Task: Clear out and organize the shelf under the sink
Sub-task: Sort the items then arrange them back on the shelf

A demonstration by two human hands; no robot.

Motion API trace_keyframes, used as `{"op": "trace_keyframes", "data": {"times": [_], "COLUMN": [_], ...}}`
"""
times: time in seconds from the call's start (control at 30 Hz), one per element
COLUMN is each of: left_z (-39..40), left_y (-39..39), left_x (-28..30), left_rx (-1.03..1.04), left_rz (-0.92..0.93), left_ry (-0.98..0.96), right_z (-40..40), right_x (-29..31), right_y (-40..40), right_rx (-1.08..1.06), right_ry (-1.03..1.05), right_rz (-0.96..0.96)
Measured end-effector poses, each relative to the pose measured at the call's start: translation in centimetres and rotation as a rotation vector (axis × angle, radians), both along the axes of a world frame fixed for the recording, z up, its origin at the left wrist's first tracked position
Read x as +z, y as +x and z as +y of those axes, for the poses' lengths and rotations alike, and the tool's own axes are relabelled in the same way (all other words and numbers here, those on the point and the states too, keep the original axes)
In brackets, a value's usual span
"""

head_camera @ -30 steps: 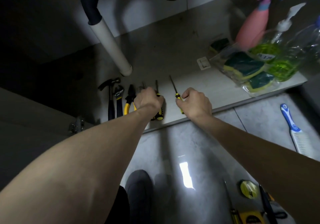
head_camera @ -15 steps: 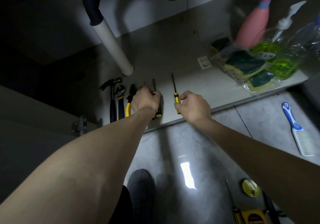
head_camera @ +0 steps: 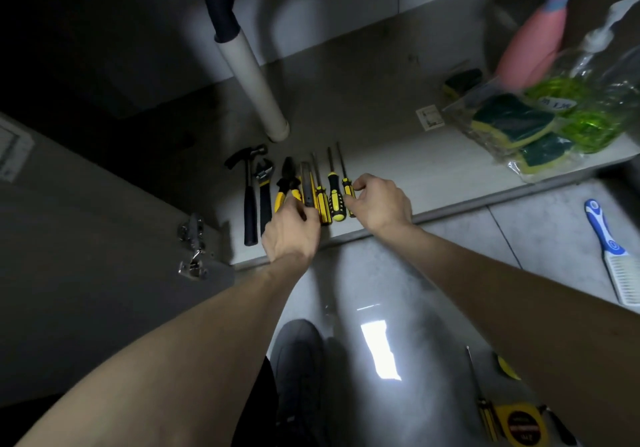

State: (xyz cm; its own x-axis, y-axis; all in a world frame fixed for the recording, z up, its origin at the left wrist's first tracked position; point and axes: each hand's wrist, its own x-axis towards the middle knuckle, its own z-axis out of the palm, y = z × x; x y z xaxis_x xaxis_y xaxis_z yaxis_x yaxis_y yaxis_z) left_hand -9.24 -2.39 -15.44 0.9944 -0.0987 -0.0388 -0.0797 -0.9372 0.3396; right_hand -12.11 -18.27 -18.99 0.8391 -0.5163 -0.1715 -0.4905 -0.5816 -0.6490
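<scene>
**Yellow and black along the shelf's near edge**

On my pale grey shelf (head_camera: 381, 155) the hammer (head_camera: 250, 197) is black with a dark blue-black grip, and the wrench (head_camera: 265, 187) right of it is black too. The pliers (head_camera: 285, 187) have yellow handles under a black head. Three screwdrivers (head_camera: 335, 200) carry yellow-and-black handles, the leftmost striped lengthwise. Far left, a white pipe (head_camera: 254, 86) joins a dark navy hose (head_camera: 221, 3). At the right, sponges (head_camera: 512, 124) are dark green over yellow in clear wrap, beside bright green bottles (head_camera: 588, 121) and a pink sprayer (head_camera: 533, 48). On the grey floor (head_camera: 536, 232) lies a blue-and-white brush (head_camera: 609, 249); nearer, a yellow tape measure (head_camera: 521, 426) with a red and black label.
</scene>
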Motion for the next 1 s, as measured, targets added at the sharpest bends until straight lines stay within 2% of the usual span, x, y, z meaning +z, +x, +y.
{"op": "trace_keyframes", "data": {"times": [0.13, 0.27, 0.37, 0.53, 0.67, 0.77, 0.9, 1.0], "left_z": [1.4, 2.1, 2.3, 1.8, 0.8, 0.2, -1.3, -3.1], "left_y": [-2.2, -5.7, -9.0, -16.0, -22.1, -25.3, -26.5, -26.2], "left_x": [0.3, -0.2, -1.4, -4.7, -6.6, -7.3, -7.7, -7.6], "left_rx": [-0.069, -0.134, -0.255, -0.441, -0.536, -0.608, -0.76, -0.746], "left_rz": [-0.004, -0.02, 0.057, 0.446, 0.653, 0.701, 0.674, 0.643], "left_ry": [0.002, -0.059, -0.05, 0.074, 0.128, 0.151, 0.193, 0.177], "right_z": [0.0, -0.9, -2.0, -3.0, -2.8, -2.4, -1.6, -1.4], "right_x": [0.8, 0.4, -1.0, -3.7, -4.8, -5.3, -6.1, -6.9], "right_y": [-2.6, -9.3, -15.7, -26.6, -33.8, -38.3, -41.1, -40.8], "right_rx": [-0.03, -0.008, 0.058, 0.145, 0.148, 0.164, 0.245, 0.358], "right_ry": [0.113, 0.156, 0.108, 0.006, -0.024, -0.091, -0.155, -0.222], "right_rz": [-0.105, -0.18, -0.047, 0.266, 0.326, 0.353, 0.363, 0.369]}}
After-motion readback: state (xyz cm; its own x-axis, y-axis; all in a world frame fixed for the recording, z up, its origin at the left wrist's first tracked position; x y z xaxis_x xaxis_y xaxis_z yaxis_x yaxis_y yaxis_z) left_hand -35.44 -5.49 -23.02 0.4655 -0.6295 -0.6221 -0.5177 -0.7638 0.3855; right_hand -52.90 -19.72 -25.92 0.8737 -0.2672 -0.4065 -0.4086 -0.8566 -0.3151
